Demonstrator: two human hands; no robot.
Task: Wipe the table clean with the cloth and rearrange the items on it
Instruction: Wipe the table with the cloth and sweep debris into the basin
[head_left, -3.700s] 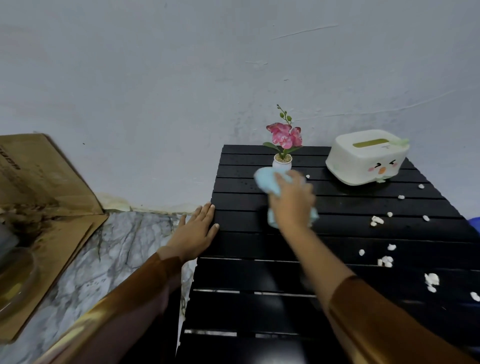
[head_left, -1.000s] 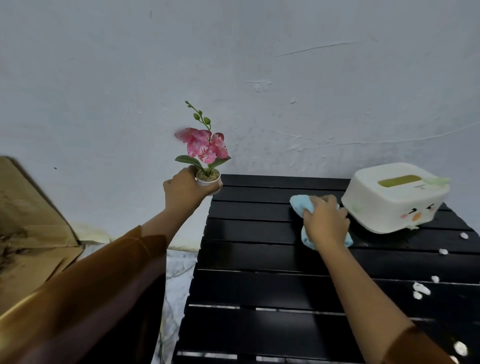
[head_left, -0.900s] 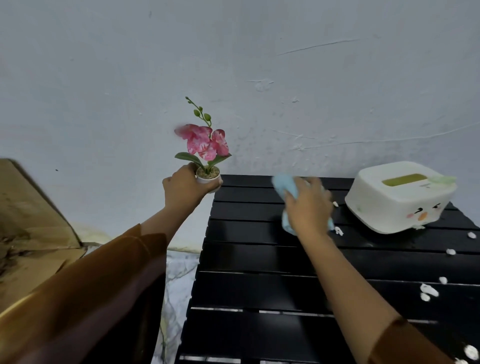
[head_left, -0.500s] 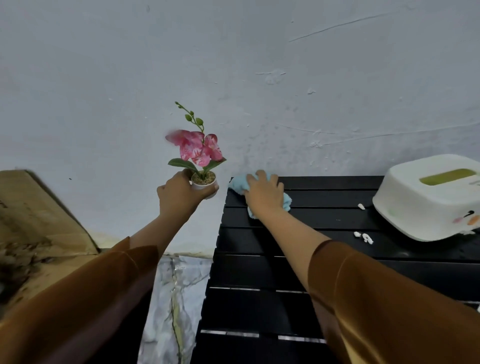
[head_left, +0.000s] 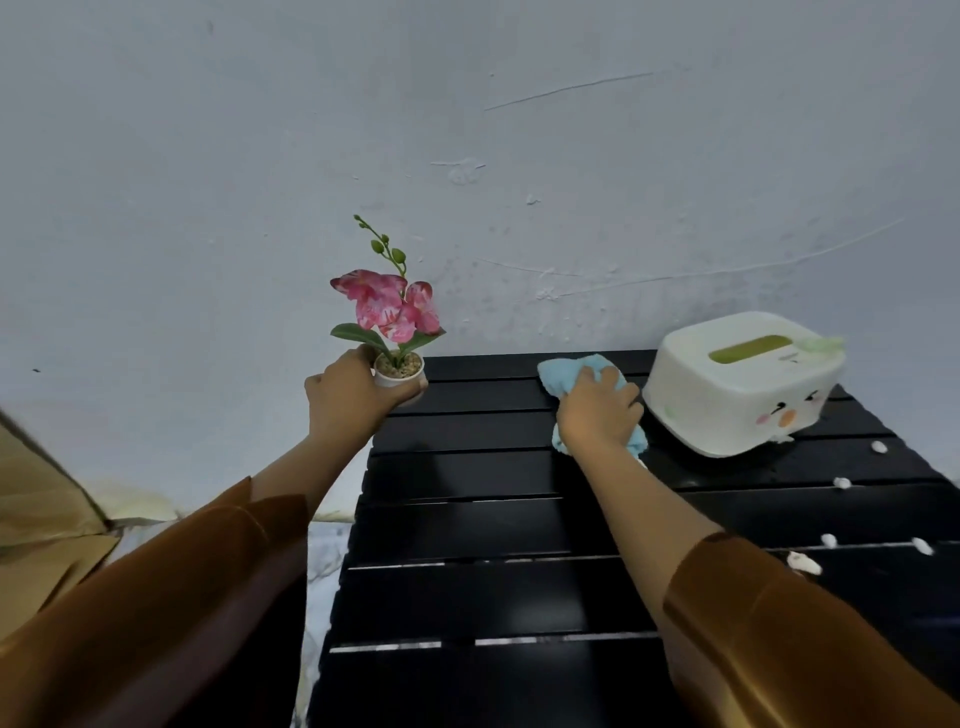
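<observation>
A black slatted table (head_left: 467, 519) fills the lower right. My left hand (head_left: 345, 402) grips a small white pot with a pink flower (head_left: 397, 332), held upright in the air just past the table's far left corner. My right hand (head_left: 597, 413) presses a light blue cloth (head_left: 563, 376) onto the far slats, just left of a white tissue box (head_left: 737, 384) with a cartoon face. Several white crumbs (head_left: 802, 562) lie on the right side of the table.
A pale wall rises directly behind the table. Brown cardboard (head_left: 41, 519) leans at the left, with marble-patterned floor (head_left: 324, 561) between it and the table's left edge.
My right hand has slid the cloth from the table's far left corner rightward to beside the tissue box. The flower pot stays lifted in my left hand.
</observation>
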